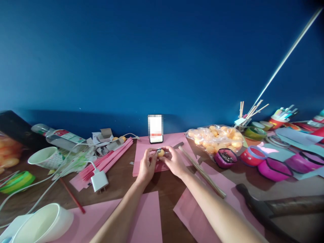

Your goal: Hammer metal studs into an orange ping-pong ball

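Both hands meet at the middle of the desk, over a stack of pink paper [139,158]. Between the fingertips is a small yellow-orange ball [160,153] with something dark and shiny on its upper left, too small to make out. My left hand [147,165] pinches it from the left, and my right hand [174,162] grips it from the right. Just beyond the hands a phone [156,130] leans upright against the wall. A wooden stick [202,172] lies right of my right hand, alongside the forearm.
At right are a bag of orange balls [215,136], a purple cup of small dark pieces [225,158], more small cups and a hammer [280,206]. Leftward lie a white charger [99,180] with cables, pink strips [111,158], a plastic bottle [63,138] and paper cups [67,219].
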The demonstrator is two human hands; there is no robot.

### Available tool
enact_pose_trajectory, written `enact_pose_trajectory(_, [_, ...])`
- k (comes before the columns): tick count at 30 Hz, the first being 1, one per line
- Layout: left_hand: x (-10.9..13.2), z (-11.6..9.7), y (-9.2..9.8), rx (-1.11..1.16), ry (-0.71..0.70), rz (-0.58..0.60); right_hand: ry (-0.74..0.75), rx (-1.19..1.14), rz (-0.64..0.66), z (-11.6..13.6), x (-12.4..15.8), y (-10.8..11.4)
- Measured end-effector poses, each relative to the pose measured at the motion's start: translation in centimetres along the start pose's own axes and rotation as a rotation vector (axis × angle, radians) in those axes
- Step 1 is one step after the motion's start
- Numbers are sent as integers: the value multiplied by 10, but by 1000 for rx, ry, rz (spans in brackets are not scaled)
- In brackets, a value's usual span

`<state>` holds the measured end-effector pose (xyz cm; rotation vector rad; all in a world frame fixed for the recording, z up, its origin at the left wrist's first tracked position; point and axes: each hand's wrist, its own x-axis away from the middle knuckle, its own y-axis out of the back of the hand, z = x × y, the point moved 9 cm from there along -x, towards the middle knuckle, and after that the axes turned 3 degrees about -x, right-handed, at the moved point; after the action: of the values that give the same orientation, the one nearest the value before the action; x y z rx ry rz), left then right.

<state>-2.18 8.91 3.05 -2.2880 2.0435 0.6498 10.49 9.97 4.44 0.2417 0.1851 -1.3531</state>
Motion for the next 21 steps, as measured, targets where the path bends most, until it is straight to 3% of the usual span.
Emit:
enact_pose_trajectory(7, [-2, -11, 10, -67, -112, -131, 111, 193, -65, 6, 0, 6])
enact_pose_trajectory(11, [-3, -4, 13, -13, -5, -123, 193, 241, -45, 9, 1, 4])
enact_pose_trajectory(17, [-3, 21, 7, 212, 251, -67, 228, 263, 0, 8, 1, 0])
enact_pose_trajectory(21, [-3, 29, 6, 316, 283, -55, 237, 270, 14, 9, 1, -2])
